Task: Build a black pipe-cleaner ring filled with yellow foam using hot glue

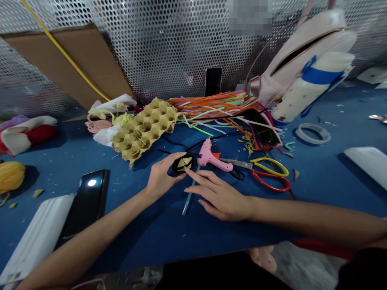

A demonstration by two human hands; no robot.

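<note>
Between the thumb and fingers of my left hand point(161, 174) is a small round black piece point(175, 165) with a pale yellowish, cardboard-like middle. My right hand point(223, 197) has its fingers stretched out and apart, the index fingertip at the near edge of that piece. Just beyond my right hand lies a pink glue gun point(207, 153), a clear glue stick point(188, 201) reaching from it toward the table's front edge. Scissors point(270, 162) with yellow and red handles rest to its right, their blades near the glue gun's grip. A black cord point(199, 141) runs behind.
A torn egg carton point(146, 127) and a heap of colourful pipe cleaners point(211, 105) lie behind my hands. On the left are a dark phone point(86, 201), a white power-strip-like block point(39, 231) and yellow yarn point(11, 176). A bottle point(311, 86) and tape roll point(313, 133) stand right.
</note>
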